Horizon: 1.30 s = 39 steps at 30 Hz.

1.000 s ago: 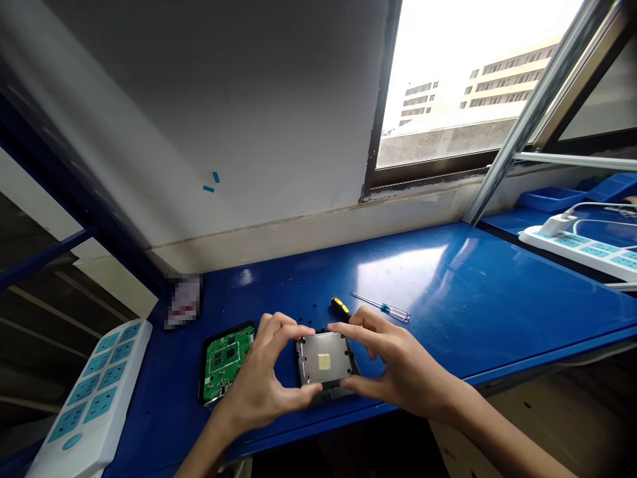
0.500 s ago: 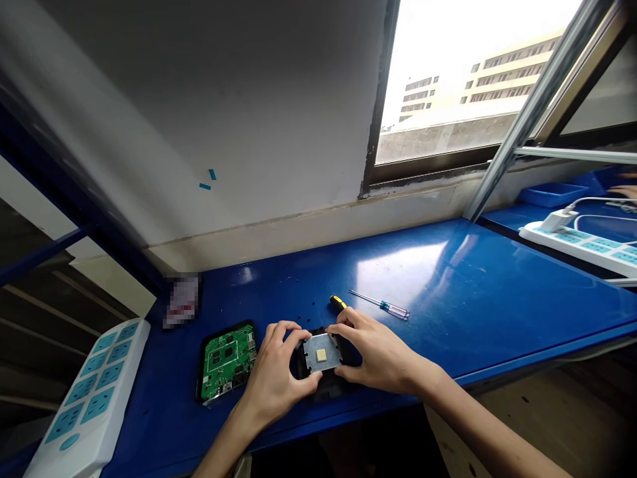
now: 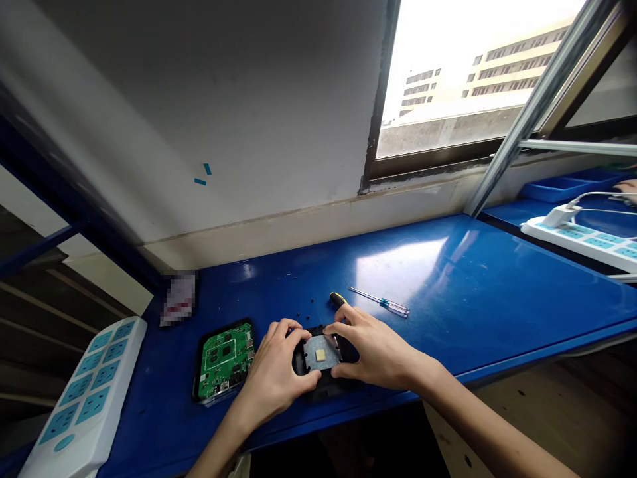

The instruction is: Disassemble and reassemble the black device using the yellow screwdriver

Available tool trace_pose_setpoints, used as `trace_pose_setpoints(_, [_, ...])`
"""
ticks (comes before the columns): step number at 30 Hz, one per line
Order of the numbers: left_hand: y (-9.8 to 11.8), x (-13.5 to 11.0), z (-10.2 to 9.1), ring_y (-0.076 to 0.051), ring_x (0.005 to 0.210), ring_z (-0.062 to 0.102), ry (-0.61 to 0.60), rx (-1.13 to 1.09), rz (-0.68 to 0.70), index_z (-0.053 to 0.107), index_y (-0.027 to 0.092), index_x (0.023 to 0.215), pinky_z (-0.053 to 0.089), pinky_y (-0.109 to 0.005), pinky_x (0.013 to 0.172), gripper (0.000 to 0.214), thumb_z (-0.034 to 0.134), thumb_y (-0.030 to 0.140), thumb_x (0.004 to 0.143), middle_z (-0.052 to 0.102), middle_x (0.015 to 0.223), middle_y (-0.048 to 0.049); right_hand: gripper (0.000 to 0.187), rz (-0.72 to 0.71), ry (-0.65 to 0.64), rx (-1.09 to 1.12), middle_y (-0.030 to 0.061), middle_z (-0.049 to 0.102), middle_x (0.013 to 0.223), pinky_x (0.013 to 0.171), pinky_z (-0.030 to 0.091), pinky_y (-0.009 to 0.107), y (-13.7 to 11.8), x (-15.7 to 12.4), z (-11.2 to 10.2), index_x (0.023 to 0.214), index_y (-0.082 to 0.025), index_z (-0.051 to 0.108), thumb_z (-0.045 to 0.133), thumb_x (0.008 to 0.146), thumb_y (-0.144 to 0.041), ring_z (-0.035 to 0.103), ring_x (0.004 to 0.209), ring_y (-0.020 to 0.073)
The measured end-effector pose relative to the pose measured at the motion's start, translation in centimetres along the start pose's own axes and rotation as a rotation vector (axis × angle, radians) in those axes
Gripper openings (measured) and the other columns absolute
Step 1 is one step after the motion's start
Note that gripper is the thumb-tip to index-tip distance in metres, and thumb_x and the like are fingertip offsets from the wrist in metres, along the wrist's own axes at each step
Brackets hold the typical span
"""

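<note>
A grey metal plate (image 3: 314, 344) with a pale yellow square pad (image 3: 320, 356) in its middle lies within a black plastic housing (image 3: 323, 387) near the table's front edge. My left hand (image 3: 275, 362) curls round the plate's left side, forefinger at the far corner and thumb at the near one. On the opposite side, my right hand (image 3: 373, 348) grips the plate in the same way, its fingers partly hiding the housing. To the left rests a green circuit board (image 3: 226, 358) in a black case. Just beyond my right fingers lies a black and yellow handle (image 3: 338, 299).
A screwdriver with a clear handle (image 3: 393, 307) lies beyond my right hand. Several small dark screws (image 3: 298, 314) are scattered on the blue table (image 3: 497, 285). A white power strip (image 3: 89, 392) stands at left. Another person's hand (image 3: 626, 188) shows at far right.
The metal plate appears to sit slightly lower in the black housing, with more of the housing's clips showing round it. My hands keep nearly the same hold; the view has shifted slightly.
</note>
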<state>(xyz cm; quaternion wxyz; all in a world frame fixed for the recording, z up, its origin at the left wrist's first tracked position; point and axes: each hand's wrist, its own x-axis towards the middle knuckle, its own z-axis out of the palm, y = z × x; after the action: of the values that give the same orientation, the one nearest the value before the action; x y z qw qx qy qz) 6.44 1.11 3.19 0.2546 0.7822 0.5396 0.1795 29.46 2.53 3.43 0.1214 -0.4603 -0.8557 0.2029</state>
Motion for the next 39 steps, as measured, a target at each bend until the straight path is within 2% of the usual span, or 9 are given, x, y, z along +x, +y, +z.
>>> trace_pose_setpoints(4, [-0.14, -0.14, -0.26, -0.032, 0.121, 0.054, -0.016, -0.014, 0.009, 0.068, 0.026, 0.12, 0.049, -0.048, 0.102, 0.046, 0.077, 0.031, 0.076, 0.059, 0.127, -0.0069, 0.061, 0.008, -0.002, 0.01, 0.0113, 0.057, 0.125, 0.093, 0.053, 0.047, 0.05, 0.1, 0.09, 0.125, -0.024, 0.067, 0.085, 0.072, -0.051, 0.061, 0.112, 0.0323])
trace_pose_setpoints(10, [-0.33, -0.42, -0.08, -0.034, 0.125, 0.052, -0.01, -0.018, 0.012, 0.068, 0.031, 0.123, 0.047, -0.051, 0.104, 0.041, 0.075, 0.034, 0.082, 0.057, 0.131, -0.0062, 0.061, 0.018, -0.015, 0.036, 0.0114, 0.056, 0.127, 0.094, 0.054, 0.046, 0.23, 0.24, 0.02, 0.126, -0.024, 0.067, 0.086, 0.073, -0.048, 0.062, 0.112, 0.0314])
trace_pose_setpoints(17, [-0.38, -0.25, 0.2, -0.034, 0.123, 0.052, 0.001, -0.018, 0.013, 0.069, 0.031, 0.122, 0.047, -0.052, 0.104, 0.042, 0.077, 0.032, 0.081, 0.058, 0.13, -0.0062, 0.056, 0.0, -0.023, 0.053, 0.0093, 0.059, 0.123, 0.095, 0.053, 0.045, 0.17, 0.01, -0.12, 0.133, -0.028, 0.065, 0.077, 0.082, -0.049, 0.061, 0.113, 0.0301])
trace_pose_setpoints(21, [-0.43, -0.17, 0.21, -0.034, 0.124, 0.051, -0.004, -0.028, 0.011, 0.07, 0.031, 0.121, 0.046, -0.052, 0.104, 0.042, 0.079, 0.034, 0.08, 0.057, 0.13, -0.0059, 0.053, 0.011, -0.015, 0.057, 0.0099, 0.057, 0.126, 0.092, 0.054, 0.043, 0.34, -0.14, 0.2, 0.129, -0.026, 0.067, 0.078, 0.082, -0.046, 0.062, 0.11, 0.0288])
trace_pose_setpoints(26, [-0.37, -0.26, 0.14, -0.033, 0.125, 0.051, -0.005, -0.041, 0.015, 0.07, 0.03, 0.116, 0.047, -0.051, 0.104, 0.039, 0.079, 0.033, 0.079, 0.058, 0.129, -0.0063, 0.054, 0.023, -0.009, 0.066, 0.0096, 0.055, 0.129, 0.092, 0.055, 0.042, 0.38, -0.27, 0.43, 0.133, -0.028, 0.066, 0.077, 0.082, -0.044, 0.064, 0.106, 0.0262])
trace_pose_setpoints(39, [-0.44, -0.23, 0.32, -0.034, 0.126, 0.051, 0.004, -0.038, 0.016, 0.07, 0.03, 0.119, 0.047, -0.052, 0.105, 0.041, 0.08, 0.033, 0.079, 0.059, 0.131, -0.0063, 0.052, 0.027, 0.005, 0.072, 0.0101, 0.056, 0.127, 0.092, 0.055, 0.042, 0.16, -0.35, 0.4, 0.132, -0.027, 0.067, 0.077, 0.082, -0.041, 0.065, 0.104, 0.0261])
